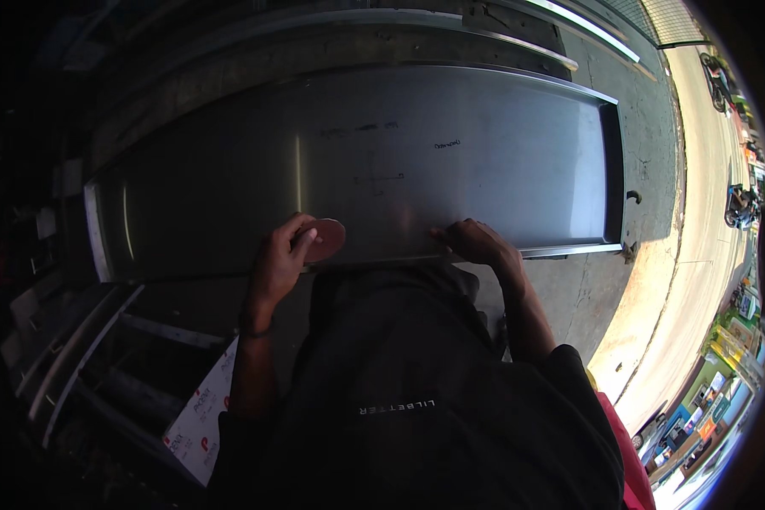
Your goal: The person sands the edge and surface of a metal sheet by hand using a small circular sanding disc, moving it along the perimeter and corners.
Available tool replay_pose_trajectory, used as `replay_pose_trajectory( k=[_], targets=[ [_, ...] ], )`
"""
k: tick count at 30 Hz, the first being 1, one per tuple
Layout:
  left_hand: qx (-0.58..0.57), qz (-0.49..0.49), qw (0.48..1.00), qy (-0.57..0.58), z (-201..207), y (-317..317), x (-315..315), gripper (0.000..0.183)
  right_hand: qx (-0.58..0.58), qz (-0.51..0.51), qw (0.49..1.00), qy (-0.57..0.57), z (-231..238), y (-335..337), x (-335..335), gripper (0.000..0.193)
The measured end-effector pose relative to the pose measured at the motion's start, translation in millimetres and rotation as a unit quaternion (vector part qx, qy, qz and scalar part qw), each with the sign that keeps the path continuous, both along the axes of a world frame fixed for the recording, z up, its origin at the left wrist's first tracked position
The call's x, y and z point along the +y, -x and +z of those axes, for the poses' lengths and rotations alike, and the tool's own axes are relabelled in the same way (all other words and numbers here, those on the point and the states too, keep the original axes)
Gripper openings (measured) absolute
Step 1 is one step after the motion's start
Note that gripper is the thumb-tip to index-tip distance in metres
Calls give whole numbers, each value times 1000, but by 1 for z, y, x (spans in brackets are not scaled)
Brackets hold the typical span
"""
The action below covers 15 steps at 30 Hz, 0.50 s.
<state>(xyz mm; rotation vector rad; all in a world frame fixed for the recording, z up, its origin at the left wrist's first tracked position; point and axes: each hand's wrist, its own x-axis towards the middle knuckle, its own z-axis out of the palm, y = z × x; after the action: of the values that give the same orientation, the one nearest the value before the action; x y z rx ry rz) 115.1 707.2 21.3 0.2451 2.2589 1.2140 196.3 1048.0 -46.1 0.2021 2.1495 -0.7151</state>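
My left hand point(277, 257) grips a thin round sanding disc point(330, 240), reddish brown, with the thumb on its face and the fingers behind it. The disc is held tilted above the near edge of a long, shallow stainless-steel tray point(518, 136) with raised rims. My right hand point(483, 244) is at the same near edge, further right, its fingers curled over the metal. Whether anything is inside those fingers is hidden. Dark marker lines and scribbles point(379, 178) show on the steel in front of my hands.
Metal strips point(599, 32) lie beyond the tray's far side. At lower left stand a dark metal frame point(132, 382) and a white printed sheet point(202, 416). To the right, past a concrete floor point(591, 289), runs a sunlit road point(705, 221) with motorcycles point(742, 206).
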Motion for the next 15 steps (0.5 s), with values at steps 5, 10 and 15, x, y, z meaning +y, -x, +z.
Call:
replay_pose_trajectory(
  k=[5, 10, 15],
  targets=[
    [-9, -10, 1000, 6, -3, 3, 3, 15, -6, -12, 1000, -16, -2, -3, 10, 67],
    [7, -41, 999, 19, -2, 8, 18, 13, -6, -19, 1000, -17, 8, -4, 12, 66],
    [30, -138, 989, 43, -7, 2, 68, 16, 33, -13, 999, 4, 18, -18, 23, 49]
  ],
)
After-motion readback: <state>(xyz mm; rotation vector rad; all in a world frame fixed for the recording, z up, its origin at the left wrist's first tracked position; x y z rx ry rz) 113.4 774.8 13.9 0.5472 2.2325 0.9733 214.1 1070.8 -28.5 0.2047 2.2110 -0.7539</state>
